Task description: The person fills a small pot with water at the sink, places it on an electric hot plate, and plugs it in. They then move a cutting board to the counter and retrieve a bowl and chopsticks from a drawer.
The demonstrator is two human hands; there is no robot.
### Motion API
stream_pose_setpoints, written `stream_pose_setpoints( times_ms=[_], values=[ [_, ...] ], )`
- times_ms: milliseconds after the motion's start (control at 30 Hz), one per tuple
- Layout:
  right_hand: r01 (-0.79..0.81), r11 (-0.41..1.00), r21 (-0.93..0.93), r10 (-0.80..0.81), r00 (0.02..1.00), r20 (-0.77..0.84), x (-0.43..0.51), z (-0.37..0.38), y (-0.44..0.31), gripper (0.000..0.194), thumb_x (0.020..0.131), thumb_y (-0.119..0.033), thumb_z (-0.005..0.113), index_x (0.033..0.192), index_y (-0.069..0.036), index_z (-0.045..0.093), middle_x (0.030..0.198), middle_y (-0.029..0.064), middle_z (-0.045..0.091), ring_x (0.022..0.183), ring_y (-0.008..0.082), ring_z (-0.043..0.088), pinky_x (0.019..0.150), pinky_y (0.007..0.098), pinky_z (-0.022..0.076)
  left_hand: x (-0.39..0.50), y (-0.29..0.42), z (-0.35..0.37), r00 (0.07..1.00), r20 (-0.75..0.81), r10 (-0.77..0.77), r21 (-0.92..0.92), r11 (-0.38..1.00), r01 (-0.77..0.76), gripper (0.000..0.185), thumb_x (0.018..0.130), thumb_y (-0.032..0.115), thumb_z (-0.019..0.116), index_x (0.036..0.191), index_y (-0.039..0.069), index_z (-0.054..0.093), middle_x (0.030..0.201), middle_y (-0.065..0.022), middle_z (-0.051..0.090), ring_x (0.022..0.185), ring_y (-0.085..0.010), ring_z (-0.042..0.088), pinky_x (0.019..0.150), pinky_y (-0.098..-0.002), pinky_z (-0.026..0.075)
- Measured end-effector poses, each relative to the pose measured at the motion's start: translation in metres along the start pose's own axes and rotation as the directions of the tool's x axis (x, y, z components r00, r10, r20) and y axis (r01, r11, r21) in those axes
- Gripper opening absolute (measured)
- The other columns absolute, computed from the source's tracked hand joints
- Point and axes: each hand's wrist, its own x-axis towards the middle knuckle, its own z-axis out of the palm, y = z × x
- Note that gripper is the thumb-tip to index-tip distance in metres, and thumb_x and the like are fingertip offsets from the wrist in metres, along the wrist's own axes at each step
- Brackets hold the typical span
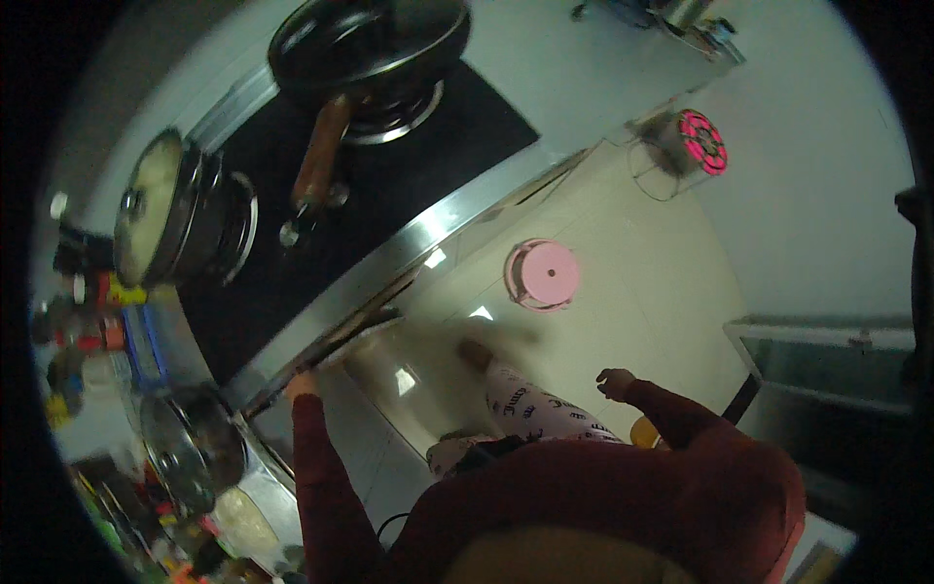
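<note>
My left hand (301, 382) is at the front edge of the counter (321, 336), below a black gas hob (438, 168). Its fingers are blurred against the edge, so whether they grip it cannot be made out. My right hand (616, 384) hangs in the air over the pale tiled floor (649, 292), holding nothing, fingers loosely bent and apart. On the hob, a dark wok (372, 55) with a wooden handle (321, 153) rests over the far burner. A lidded pot (168, 212) stands over the left burner.
A pink round stool (549, 273) stands on the floor ahead. Farther off is a wire-framed stand with a pink top (703, 142). A glass-lidded pan (190, 445) and several bottles and packets (95, 321) crowd the left. A pale-framed cabinet (824, 328) is at right.
</note>
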Motion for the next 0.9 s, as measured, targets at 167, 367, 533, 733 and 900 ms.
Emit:
stream_pose_setpoints(
  times_ms=[167,367,533,733,900],
  values=[
    [-0.081,0.981,0.178,0.096,0.992,-0.076,-0.040,-0.031,0.001,0.031,0.085,-0.023,0.057,0.110,-0.005,0.060,0.077,0.0098,0.068,0.069,0.0204,0.067,0.067,0.0342,0.0538,0.014,0.005,0.002,0.999,0.033,0.008,0.103,0.995,-0.012,0.035,0.084,0.020,0.060,0.116,0.006,0.059,0.108,-0.0158,0.064,0.093,-0.0277,0.065,0.078,-0.0393,0.055],
    [-0.053,0.927,0.371,0.134,0.971,-0.196,-0.101,-0.010,-0.004,0.028,0.086,-0.024,0.057,0.105,-0.004,0.063,0.078,0.0104,0.068,0.068,0.0187,0.068,0.065,0.0320,0.0540,0.011,0.016,-0.006,0.983,0.072,0.171,0.190,0.965,-0.182,0.030,0.092,0.023,0.047,0.113,0.009,0.062,0.110,-0.0132,0.064,0.094,-0.0284,0.064,0.078,-0.0414,0.054],
    [-0.115,0.848,0.517,0.243,0.952,-0.188,-0.153,0.050,-0.006,0.030,0.085,-0.028,0.058,0.100,-0.003,0.063,0.079,0.0102,0.069,0.066,0.0180,0.068,0.063,0.0313,0.0541,0.016,0.029,-0.001,0.961,0.035,0.273,0.145,0.950,-0.275,0.031,0.087,0.026,0.052,0.110,0.009,0.064,0.111,-0.0138,0.063,0.095,-0.0301,0.063,0.080,-0.0425,0.052],
    [-0.140,0.876,0.462,0.239,0.957,-0.163,-0.189,0.128,-0.006,0.036,0.086,-0.029,0.054,0.106,0.000,0.061,0.080,0.0117,0.070,0.067,0.0186,0.068,0.065,0.0321,0.0541,0.006,0.068,0.038,0.801,-0.179,0.572,-0.140,0.791,-0.596,0.033,0.080,0.029,0.059,0.107,0.010,0.066,0.113,-0.0145,0.062,0.096,-0.0321,0.061,0.083,-0.0438,0.050],
    [-0.281,0.751,0.598,0.356,0.934,-0.009,-0.203,0.147,0.001,0.033,0.084,-0.027,0.056,0.103,-0.001,0.063,0.079,0.0124,0.070,0.070,0.0184,0.069,0.065,0.0318,0.0548,-0.025,0.117,0.010,0.568,-0.346,0.747,-0.224,0.522,-0.823,0.036,0.075,0.032,0.064,0.104,0.011,0.068,0.115,-0.0151,0.061,0.097,-0.0338,0.060,0.085,-0.0448,0.048]
  ],
)
